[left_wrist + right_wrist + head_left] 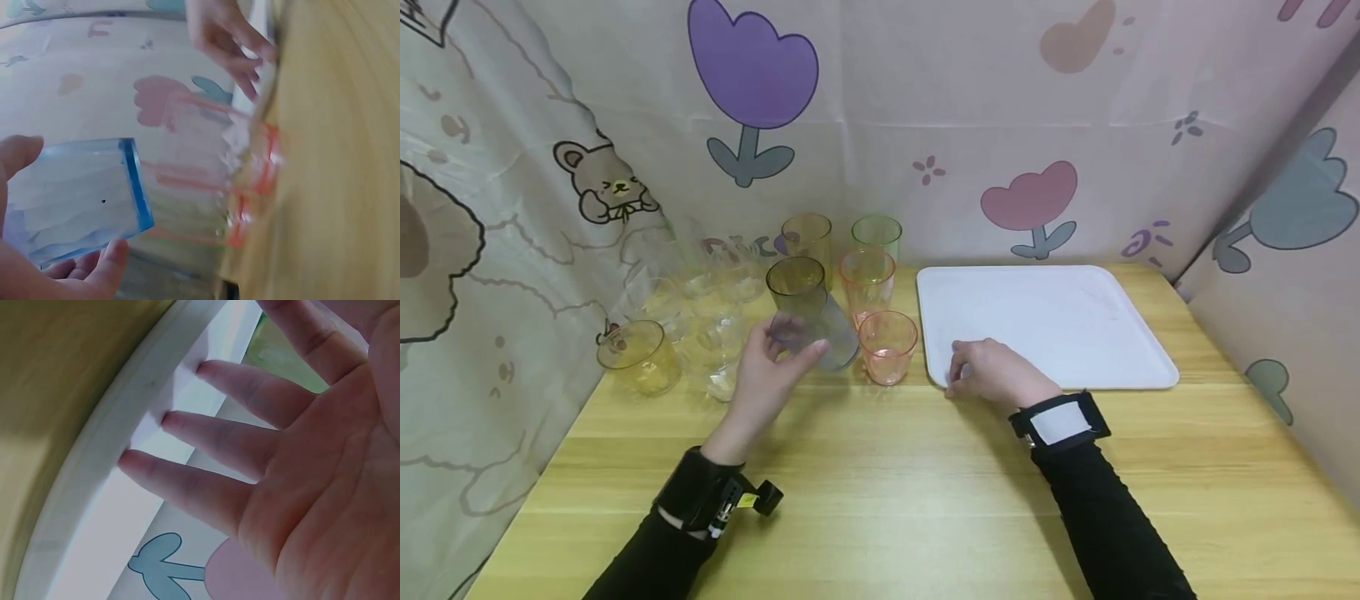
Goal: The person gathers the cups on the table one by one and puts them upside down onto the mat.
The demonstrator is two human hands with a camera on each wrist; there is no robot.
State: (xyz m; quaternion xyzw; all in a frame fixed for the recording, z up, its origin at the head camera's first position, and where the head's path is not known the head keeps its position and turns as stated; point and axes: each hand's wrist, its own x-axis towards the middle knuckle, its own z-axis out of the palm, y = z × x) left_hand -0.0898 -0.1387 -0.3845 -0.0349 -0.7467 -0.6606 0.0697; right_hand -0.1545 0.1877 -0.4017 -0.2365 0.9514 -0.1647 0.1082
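My left hand [790, 343] grips a pale blue see-through cup [838, 340], tilted with its base pointing right, just above the table. In the left wrist view the blue cup [81, 194] lies between my thumb and curled fingers [103, 262]. Around it stand an olive cup [796, 283], two orange cups [867, 282] [888, 346], a yellow cup [807, 236] and a green cup [876, 236]. My right hand [958, 377] rests with straight fingers [206, 444] on the near left corner of the white tray [1075, 333], touching its rim [94, 462].
Several clear cups [715, 333] and a yellow cup [638, 356] crowd the left of the wooden table [887, 500]. Patterned cloth walls [925, 125] close in the back and both sides.
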